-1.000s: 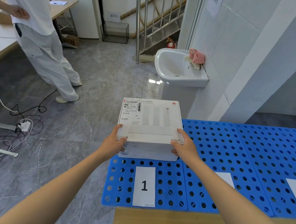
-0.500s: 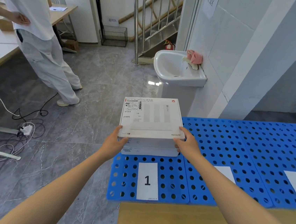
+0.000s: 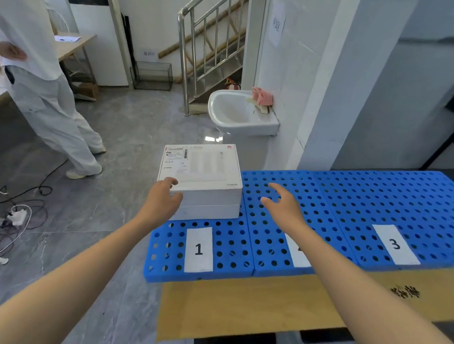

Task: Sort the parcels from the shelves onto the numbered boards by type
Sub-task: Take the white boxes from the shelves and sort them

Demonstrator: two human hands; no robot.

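Observation:
Two flat white parcel boxes are stacked on the blue perforated board marked 1 (image 3: 167, 252), at its far end. The upper box (image 3: 203, 169) carries a shipping label on its lid and lies on the lower box (image 3: 210, 212). My left hand (image 3: 162, 200) rests against the stack's near left corner, thumb on the upper box's lid, fingers loose. My right hand (image 3: 282, 205) hovers open over the neighbouring blue board (image 3: 272, 238), clear of the boxes, fingers spread. A board marked 3 (image 3: 425, 220) lies further right.
A white washbasin (image 3: 237, 117) with a pink cloth stands behind the boards beside a tiled pillar. A person in white (image 3: 41, 90) stands at the left near a table. Cables and a power strip (image 3: 16, 217) lie on the floor. Cardboard (image 3: 248, 305) sits in front of the boards.
The upper box has come down onto the lower one on board 1. My right hand has let go and moved right off the box; my left hand has loosened at the corner.

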